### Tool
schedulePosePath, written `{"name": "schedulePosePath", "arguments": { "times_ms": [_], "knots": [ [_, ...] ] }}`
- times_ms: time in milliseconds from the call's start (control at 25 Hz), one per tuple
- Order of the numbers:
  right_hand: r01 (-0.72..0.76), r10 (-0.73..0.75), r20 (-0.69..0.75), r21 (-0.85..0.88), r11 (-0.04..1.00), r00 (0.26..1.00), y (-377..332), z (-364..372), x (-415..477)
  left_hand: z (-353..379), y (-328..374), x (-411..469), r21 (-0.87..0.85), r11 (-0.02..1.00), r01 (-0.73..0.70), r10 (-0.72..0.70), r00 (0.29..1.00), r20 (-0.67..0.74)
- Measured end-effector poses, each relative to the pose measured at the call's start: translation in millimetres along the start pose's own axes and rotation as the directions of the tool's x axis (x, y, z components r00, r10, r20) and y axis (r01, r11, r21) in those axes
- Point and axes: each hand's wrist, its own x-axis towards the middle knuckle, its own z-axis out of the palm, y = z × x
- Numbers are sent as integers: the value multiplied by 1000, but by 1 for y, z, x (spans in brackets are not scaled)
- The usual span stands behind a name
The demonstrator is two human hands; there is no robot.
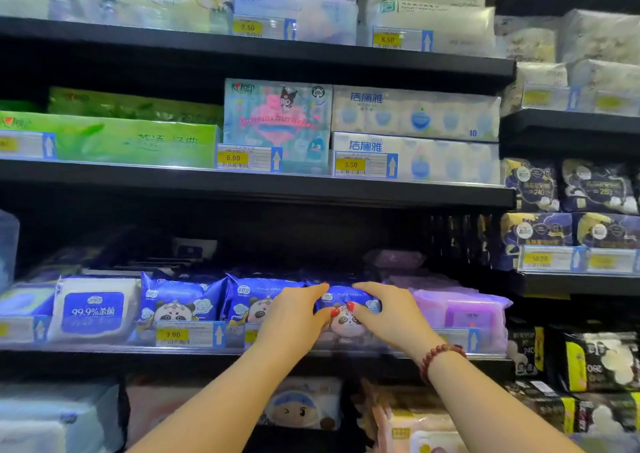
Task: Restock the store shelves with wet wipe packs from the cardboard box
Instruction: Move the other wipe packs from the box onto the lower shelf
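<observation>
White wrapping with a blue label marked 99.9% covers the wipe pack (93, 309) at the left of the shelf I am watching, and it stands just behind the shelf lip (104, 355). Next to it on the right I see a blue panda pack (178, 302) facing outward, with a yellow 3.90 price tag (173, 334) clipped in front of its lower edge. A second panda pack (247, 297) stands beside that one, its right part hidden behind the left hand (294, 317). That hand has its fingers over the top of the third panda pack (346, 297) and its red-nailed thumb pressed on the front, so it grips the pack's left end. This third pack is at the front of the same shelf, in line with the other two, its panda face showing between the two thumbs; I cannot tell whether its base rests on the shelf. The right hand (391, 317) mirrors the left, fingers laid over the top and thumb on the front face, gripping the right end. A dark red bead bracelet (440, 357) circles the right wrist. Just right of that hand lies a stack of purple packs (460, 310); I cannot tell whether they touch the held pack.
</observation>
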Motion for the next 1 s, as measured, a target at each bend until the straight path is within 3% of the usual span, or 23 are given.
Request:
{"name": "schedulePosePath", "arguments": {
  "times_ms": [120, 320, 560, 680, 760, 1000],
  "knots": [
    [-2, 1, 42, 42, 999, 999, 4, -11, 2, 0, 2, -3, 23, 1000, -16, 16, 1000, -3],
    [-76, 29, 365, 116, 990, 931, 0, -19, 29, -4, 0, -5, 15, 1000, -13, 13, 1000, 19],
    [-13, -25, 495, 73, 997, 869, -7, -22, 36, -5, -6, -1, -70, 997, 14, -9, 998, 64],
    [144, -114, 406, -44, 989, 907, -29, -37, 56, -4, -8, -2, -97, 995, -8, 14, 998, 62],
    [151, -110, 373, -84, 985, 921, -42, -30, 71, -4, -11, -2, -126, 992, -29, 37, 997, 66],
    [-124, 189, 416, -177, 976, 889, -23, 15, 73, -9, -22, -12, -315, 943, -111, 137, 989, 63]
  ]
}}
